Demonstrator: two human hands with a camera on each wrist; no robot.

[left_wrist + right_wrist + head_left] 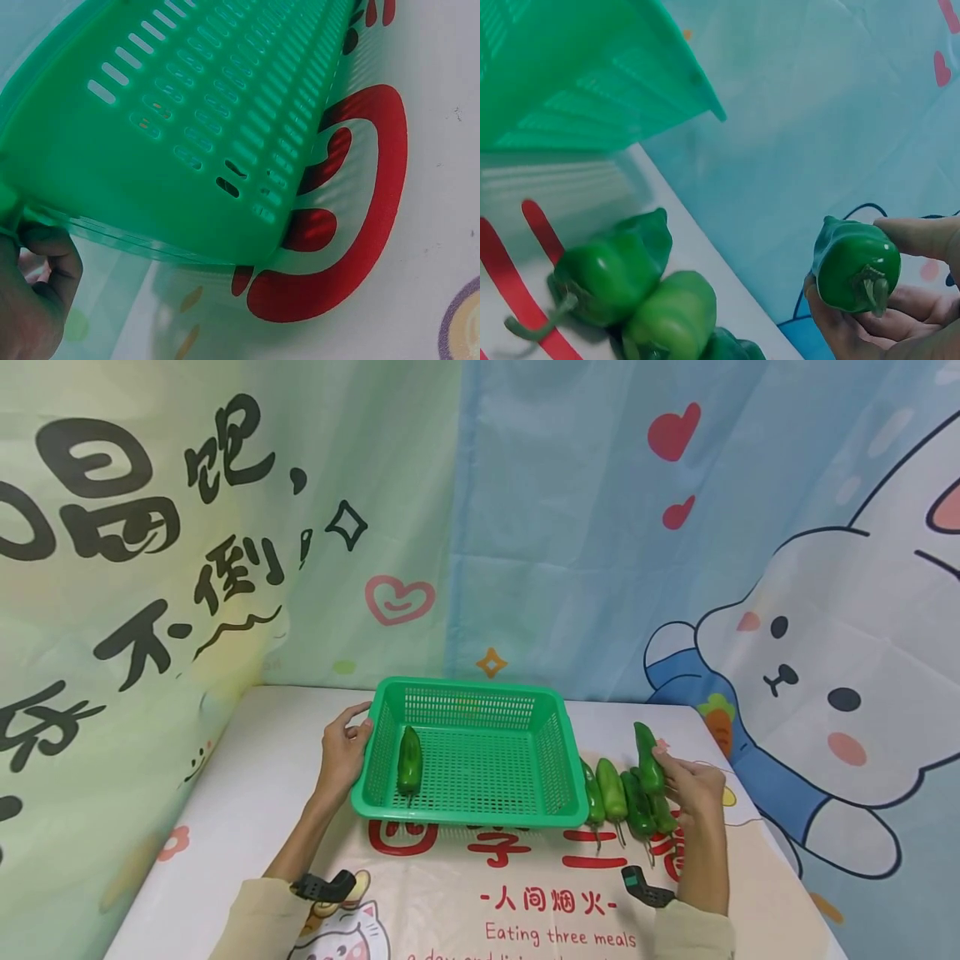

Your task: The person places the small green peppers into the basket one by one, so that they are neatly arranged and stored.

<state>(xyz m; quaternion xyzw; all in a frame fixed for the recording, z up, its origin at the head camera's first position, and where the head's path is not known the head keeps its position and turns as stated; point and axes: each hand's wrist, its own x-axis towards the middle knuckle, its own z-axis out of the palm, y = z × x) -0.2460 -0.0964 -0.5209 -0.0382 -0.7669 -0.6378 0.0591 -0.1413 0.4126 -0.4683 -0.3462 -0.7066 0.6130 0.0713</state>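
Note:
A green plastic basket (468, 817) with slotted walls stands on the table, one green pepper (410, 762) lying inside near its left wall. My left hand (347, 752) grips the basket's left rim; in the left wrist view its curled fingers (64, 259) show at the rim's corner. Right of the basket, my right hand (693, 785) holds another green pepper (647, 752) between thumb and fingers, raised above the table. In the right wrist view that pepper's stem end faces the camera. Below it, several green peppers (612, 789) lie side by side, close to the basket's right wall.
A printed cloth with red lettering (551, 897) covers the table (225, 793). Behind the table hangs a curtain (540, 527) with cartoon prints, close to the back edge. Each wrist wears a dark strap (326, 886).

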